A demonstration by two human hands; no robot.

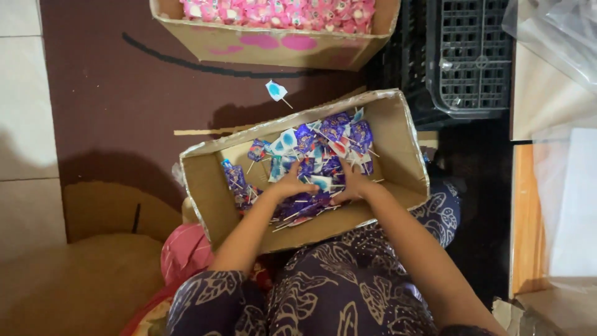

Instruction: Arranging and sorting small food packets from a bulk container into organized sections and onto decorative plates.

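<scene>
A cardboard box [398,143] rests against my lap, holding several wrapped lollipops [323,140] in purple and blue wrappers with white sticks. Both hands reach into it. My left hand [291,185] lies palm down on the pile, fingers spread among the lollipops. My right hand [349,185] presses into the pile beside it, fingers curled around some lollipops. One blue-wrapped lollipop [276,91] lies alone on the mat behind the box.
A second cardboard box [273,43] with pink-wrapped sweets stands at the back on a dark brown mat [112,106]. A black plastic crate [476,56] is at the back right, clear plastic bags [559,37] at the far right. A pink cloth [186,252] lies by my left knee.
</scene>
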